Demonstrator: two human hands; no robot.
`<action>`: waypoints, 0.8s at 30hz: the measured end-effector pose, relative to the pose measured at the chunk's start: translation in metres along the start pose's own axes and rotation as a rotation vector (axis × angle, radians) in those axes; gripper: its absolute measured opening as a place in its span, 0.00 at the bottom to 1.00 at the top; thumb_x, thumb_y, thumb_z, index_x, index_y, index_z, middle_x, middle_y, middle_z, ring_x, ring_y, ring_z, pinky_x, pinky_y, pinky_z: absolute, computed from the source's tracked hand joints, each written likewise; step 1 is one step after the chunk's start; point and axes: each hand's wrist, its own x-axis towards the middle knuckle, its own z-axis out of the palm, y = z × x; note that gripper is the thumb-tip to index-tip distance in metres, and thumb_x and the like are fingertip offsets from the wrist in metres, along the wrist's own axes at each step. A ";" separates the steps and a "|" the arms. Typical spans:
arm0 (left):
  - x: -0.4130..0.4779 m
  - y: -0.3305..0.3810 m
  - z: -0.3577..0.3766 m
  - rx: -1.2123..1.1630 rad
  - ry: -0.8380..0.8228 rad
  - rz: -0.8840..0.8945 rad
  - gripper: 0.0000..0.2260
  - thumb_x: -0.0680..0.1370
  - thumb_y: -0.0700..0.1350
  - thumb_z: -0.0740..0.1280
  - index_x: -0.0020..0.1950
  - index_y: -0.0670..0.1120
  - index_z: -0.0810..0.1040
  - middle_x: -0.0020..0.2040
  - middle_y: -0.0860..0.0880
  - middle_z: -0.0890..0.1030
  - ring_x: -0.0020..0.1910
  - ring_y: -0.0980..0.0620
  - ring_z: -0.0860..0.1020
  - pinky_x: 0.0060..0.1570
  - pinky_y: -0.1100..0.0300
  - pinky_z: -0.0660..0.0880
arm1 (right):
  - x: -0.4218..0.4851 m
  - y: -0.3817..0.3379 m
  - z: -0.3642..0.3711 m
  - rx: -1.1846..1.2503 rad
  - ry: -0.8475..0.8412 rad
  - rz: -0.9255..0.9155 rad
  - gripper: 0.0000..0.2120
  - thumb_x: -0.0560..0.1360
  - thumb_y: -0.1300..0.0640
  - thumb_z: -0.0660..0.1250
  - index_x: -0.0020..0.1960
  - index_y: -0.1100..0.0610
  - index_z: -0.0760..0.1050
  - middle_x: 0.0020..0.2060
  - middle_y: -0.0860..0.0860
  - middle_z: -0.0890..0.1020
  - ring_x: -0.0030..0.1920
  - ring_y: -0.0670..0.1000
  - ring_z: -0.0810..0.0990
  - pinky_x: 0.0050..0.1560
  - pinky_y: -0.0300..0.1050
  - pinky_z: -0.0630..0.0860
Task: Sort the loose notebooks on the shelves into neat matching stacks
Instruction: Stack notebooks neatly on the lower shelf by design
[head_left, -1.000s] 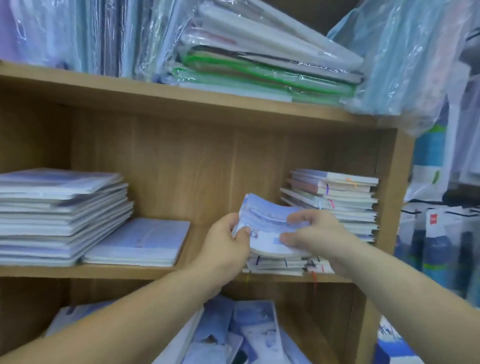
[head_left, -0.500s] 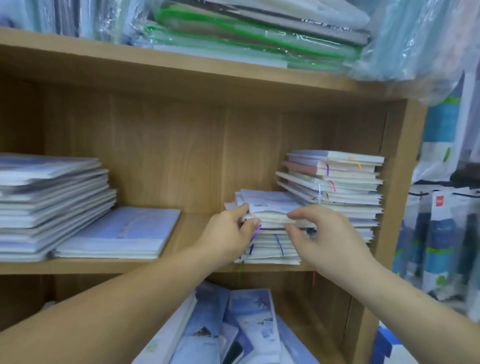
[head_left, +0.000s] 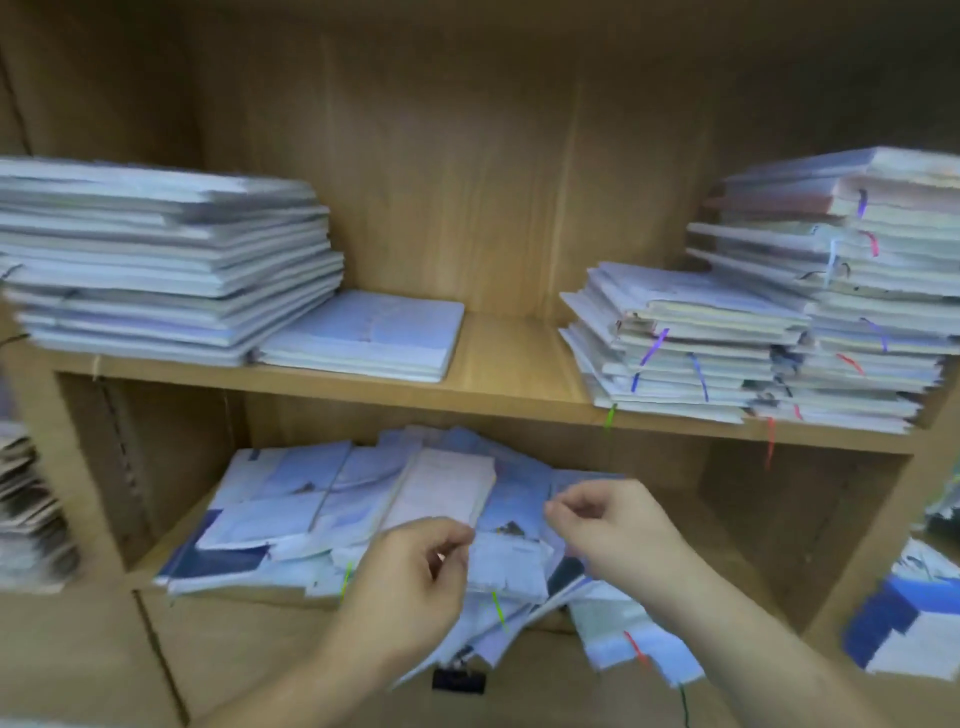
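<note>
Left hand (head_left: 410, 582) and right hand (head_left: 608, 525) hover apart over loose pile (head_left: 291, 514), fingers loosely curled, apparently empty. Step: selecting from pile. Next: pinch one, match it to a stack (head_left: 675, 338).

1. A light-brown wooden bookcase (head_left: 519, 62) fills the view.
2. Its back panel (head_left: 441, 208) shows vertical grain.
3. A horizontal shelf board (head_left: 509, 374) separates the upper and lower compartments.
4. An upright side panel (head_left: 878, 519) closes the right end.
5. The light is soft and even.

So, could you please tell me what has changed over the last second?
The left hand and right hand set their notebooks on the short stack, let go and dropped to the loose pile below. The other stacks stayed put.
</note>
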 end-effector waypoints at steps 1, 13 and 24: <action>-0.003 -0.017 -0.001 0.039 0.009 -0.019 0.07 0.73 0.45 0.66 0.44 0.54 0.84 0.40 0.62 0.83 0.37 0.63 0.80 0.40 0.63 0.76 | 0.004 0.005 0.019 0.031 -0.006 0.040 0.09 0.77 0.55 0.71 0.40 0.57 0.82 0.30 0.47 0.81 0.34 0.46 0.77 0.40 0.45 0.75; 0.025 -0.124 -0.053 0.374 -0.082 -0.363 0.30 0.80 0.70 0.54 0.77 0.57 0.69 0.78 0.49 0.67 0.79 0.45 0.60 0.76 0.49 0.61 | 0.053 0.013 0.120 -0.040 -0.097 0.128 0.22 0.76 0.40 0.69 0.67 0.47 0.72 0.54 0.47 0.83 0.55 0.50 0.82 0.52 0.45 0.76; 0.023 -0.128 -0.025 0.458 -0.028 -0.185 0.21 0.83 0.60 0.54 0.69 0.52 0.74 0.67 0.52 0.79 0.69 0.50 0.74 0.68 0.51 0.66 | 0.079 0.010 0.142 0.518 0.069 0.343 0.24 0.75 0.64 0.74 0.67 0.48 0.74 0.45 0.57 0.85 0.43 0.57 0.86 0.40 0.49 0.81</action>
